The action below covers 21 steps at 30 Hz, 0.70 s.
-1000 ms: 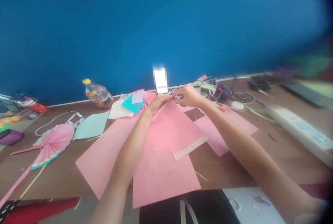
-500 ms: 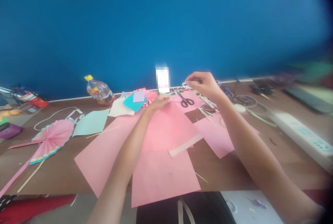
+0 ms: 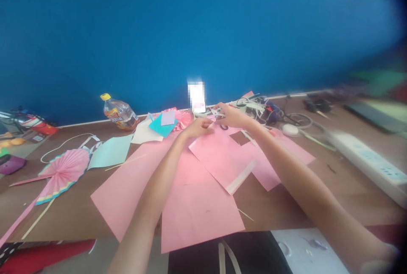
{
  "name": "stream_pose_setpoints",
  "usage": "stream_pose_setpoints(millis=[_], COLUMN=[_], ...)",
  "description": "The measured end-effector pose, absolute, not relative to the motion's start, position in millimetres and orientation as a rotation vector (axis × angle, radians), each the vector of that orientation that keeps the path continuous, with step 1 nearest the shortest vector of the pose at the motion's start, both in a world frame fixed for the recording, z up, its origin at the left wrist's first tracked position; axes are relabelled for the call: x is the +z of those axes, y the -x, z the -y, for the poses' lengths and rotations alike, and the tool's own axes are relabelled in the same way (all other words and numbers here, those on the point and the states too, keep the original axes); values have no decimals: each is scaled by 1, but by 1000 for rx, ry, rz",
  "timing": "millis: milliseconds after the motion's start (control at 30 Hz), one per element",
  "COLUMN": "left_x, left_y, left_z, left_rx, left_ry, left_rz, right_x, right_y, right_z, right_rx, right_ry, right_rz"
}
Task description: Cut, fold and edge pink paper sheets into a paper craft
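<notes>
My left hand [image 3: 199, 128] is closed on the top corner of a pink paper sheet [image 3: 224, 155], thumb and fingers pressed together. The sheet lies tilted over other pink papers [image 3: 200, 214], with a pale strip [image 3: 241, 177] along its lower right edge. Close by on the right, my right hand [image 3: 231, 116] is above the sheet's upper edge, fingers bent together. A small pale bluish thing seems to be at its fingertips, too small to name. Beneath that hand, only part of a dark scissors handle [image 3: 224, 127] shows.
A lit phone [image 3: 197, 98] stands by the blue wall. On the left are a bottle [image 3: 119, 114], a pleated pink fan [image 3: 65, 172] and a pale green sheet [image 3: 110, 152]. Paper scraps [image 3: 254, 106] lie behind my right arm, with a power strip [image 3: 365, 161] farther right.
My right hand has come down and left to the sheet's upper edge, covering most of the scissors. The sheet in my left hand has turned, its lower end swinging right.
</notes>
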<state>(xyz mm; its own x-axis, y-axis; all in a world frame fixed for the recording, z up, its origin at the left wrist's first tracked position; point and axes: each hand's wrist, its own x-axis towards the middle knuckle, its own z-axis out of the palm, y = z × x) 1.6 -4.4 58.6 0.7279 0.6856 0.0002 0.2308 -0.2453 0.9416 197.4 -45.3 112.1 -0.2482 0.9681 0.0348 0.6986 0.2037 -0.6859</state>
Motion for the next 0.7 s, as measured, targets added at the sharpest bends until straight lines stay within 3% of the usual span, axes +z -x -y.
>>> stream_pose_setpoints(millis=[700], left_x=[68], left_y=[-3], left_z=[12], left_rx=[434], left_ry=[-1849], left_rz=[-771], right_x=[106], right_y=[-200], right_z=[41], right_rx=[765], right_ry=[1467], right_rz=[2147])
